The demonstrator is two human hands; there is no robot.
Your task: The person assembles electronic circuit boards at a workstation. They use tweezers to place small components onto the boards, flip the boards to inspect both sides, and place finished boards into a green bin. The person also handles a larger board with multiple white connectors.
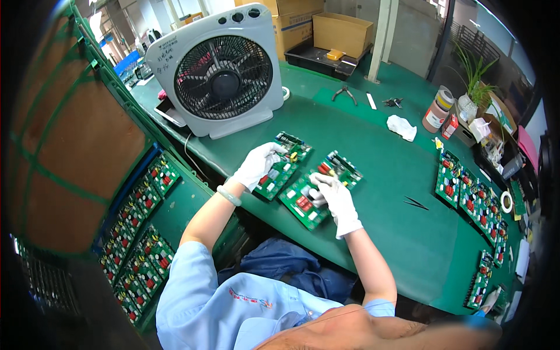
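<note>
My left hand (256, 167), in a white glove, grips the left edge of a green circuit board (283, 177). That board carries red, white and yellow parts. Beside it, a second circuit board (299, 202) lies tilted at a similar angle over the green table, a narrow gap between the two. The gloved right hand (336, 202) is closed over the middle of this second board, fingers curled against its tall parts. Its palm hides some of those parts, and what exactly the fingertips pinch is hard to make out.
A grey box fan (224, 73) stands at the far left of the table (373, 233). Black tweezers (416, 203), pliers (345, 95) and a white cloth (402, 128) lie beyond my right hand. Several boards (482, 204) line the right side; a left-hand rack (181, 216) holds more.
</note>
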